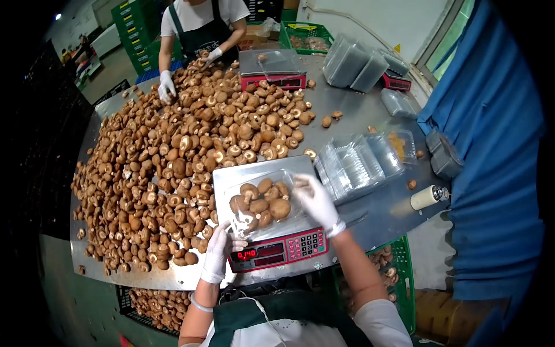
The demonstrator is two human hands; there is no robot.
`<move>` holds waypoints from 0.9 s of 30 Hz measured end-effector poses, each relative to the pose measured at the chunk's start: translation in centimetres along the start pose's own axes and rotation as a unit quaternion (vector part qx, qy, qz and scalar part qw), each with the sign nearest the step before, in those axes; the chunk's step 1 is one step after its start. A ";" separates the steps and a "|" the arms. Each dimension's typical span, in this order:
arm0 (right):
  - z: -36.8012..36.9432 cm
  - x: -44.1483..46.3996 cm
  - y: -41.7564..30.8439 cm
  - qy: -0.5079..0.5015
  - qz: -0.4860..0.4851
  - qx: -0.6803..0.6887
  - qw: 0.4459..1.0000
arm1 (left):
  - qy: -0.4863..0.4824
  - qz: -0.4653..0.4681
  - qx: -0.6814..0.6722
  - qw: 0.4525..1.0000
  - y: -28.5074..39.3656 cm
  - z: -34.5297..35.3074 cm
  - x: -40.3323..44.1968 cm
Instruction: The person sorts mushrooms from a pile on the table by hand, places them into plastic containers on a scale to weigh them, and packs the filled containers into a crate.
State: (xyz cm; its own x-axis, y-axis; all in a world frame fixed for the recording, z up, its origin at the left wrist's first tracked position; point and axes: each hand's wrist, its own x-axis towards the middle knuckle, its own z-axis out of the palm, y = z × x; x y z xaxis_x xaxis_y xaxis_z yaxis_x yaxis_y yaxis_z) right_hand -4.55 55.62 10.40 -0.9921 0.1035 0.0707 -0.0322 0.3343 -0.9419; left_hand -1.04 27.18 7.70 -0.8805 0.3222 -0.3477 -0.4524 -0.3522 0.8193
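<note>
A clear plastic container [247,232] of brown mushrooms [260,204] sits on the steel pan of a red digital scale [272,251], whose display reads 0.140. My left hand [217,252], in a white glove, pinches the container's near-left corner beside the display. On the opposite side, my right hand [315,199], also gloved, has its fingers bent over the container's right rim. The fingertips of both hands are partly hidden by the glossy plastic.
A large mushroom pile [167,156] covers the table's left half. Stacked clear containers [355,165] and a cream-coloured cylinder [426,198] stand at right. Opposite, a co-worker [202,29] handles mushrooms near a second scale [273,80]. A green crate [409,277] sits below the table edge.
</note>
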 end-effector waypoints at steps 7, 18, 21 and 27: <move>2.3 -4.3 5.7 -0.039 0.108 0.118 0.986 | 0.053 -0.028 0.071 0.996 -0.8 0.6 1.3; -1.1 -10.8 6.1 0.228 -0.064 0.160 0.958 | -0.144 0.113 0.212 0.960 -2.0 5.9 1.8; -7.0 -18.4 2.6 0.306 0.112 0.312 0.892 | -0.290 0.067 0.332 0.895 -2.4 9.8 1.4; -14.7 -33.7 4.0 0.532 0.182 0.040 0.826 | -0.367 0.032 0.353 0.860 -3.1 12.5 1.6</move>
State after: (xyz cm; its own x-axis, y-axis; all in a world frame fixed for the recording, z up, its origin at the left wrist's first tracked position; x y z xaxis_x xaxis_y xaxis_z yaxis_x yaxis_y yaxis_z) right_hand 30.53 67.19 9.08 -0.2705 0.9626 -0.0138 0.1940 0.0404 -0.9802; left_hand 0.70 39.76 10.25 -0.4565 0.8812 -0.1228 0.0206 0.1485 0.9887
